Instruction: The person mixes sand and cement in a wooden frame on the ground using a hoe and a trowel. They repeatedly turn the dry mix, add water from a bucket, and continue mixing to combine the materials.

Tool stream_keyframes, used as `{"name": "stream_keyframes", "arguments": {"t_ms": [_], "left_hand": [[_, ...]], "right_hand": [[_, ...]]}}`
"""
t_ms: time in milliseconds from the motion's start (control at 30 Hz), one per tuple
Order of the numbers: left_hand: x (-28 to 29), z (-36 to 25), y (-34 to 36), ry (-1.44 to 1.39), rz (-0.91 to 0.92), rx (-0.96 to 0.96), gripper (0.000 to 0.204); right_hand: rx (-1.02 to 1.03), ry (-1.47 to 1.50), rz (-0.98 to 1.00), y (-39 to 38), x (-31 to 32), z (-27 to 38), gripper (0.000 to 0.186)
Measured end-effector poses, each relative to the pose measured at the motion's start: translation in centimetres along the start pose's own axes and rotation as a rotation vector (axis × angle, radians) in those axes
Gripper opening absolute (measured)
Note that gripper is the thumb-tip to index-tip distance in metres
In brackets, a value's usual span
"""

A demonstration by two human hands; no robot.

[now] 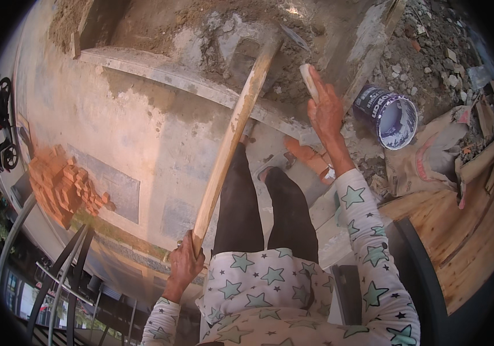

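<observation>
Bold white lettering, with smaller white print beside it, stands on the dark purple wall of the plastic paint bucket (366, 108). Red printing marks the crumpled brown paper sack (411, 168), too creased to read.

The left hand (186, 265) is down low with its fingers (188, 248) curled tight, while the right arm (368, 236) stretches far forward, right hand (328, 114) gripping too.

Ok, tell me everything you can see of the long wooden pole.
The wooden pole is long, slim and pale tan, with brownish patches toward its far end. It slants up and rightward, crossing in front of the pale ledge. The left hand grips its near end. What its far end bears or touches is unclear.
</observation>
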State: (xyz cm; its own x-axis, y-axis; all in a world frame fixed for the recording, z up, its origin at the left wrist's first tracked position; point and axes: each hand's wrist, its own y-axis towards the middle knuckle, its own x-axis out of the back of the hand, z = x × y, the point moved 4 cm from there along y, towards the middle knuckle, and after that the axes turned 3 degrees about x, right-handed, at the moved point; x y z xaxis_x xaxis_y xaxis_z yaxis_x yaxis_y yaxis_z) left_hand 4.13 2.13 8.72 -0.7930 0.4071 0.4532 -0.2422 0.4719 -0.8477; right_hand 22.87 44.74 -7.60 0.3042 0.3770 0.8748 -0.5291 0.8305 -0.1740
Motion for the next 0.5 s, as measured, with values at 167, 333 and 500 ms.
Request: {"name": "stream_keyframes", "arguments": {"t_ms": [167,333,500], "left_hand": [[0.2,0.1,-0.1,0.02,-0.018,-0.005,0.068],[0.2,0.4,0.2,0.015,0.05,0.045,0.07],[0.1,0.9,0.2,0.003,0.028,0.023,0.071]], "right_hand": [[-0.074,-0.109,0.06,-0.7,-2.2,0.3,0.086],[-0.08,-0.024,-0.098,1.5,-0.1,-3.9,0.081],[0.209,-0.135,0.174,5.4,5.0,0.8,0.078]]}}
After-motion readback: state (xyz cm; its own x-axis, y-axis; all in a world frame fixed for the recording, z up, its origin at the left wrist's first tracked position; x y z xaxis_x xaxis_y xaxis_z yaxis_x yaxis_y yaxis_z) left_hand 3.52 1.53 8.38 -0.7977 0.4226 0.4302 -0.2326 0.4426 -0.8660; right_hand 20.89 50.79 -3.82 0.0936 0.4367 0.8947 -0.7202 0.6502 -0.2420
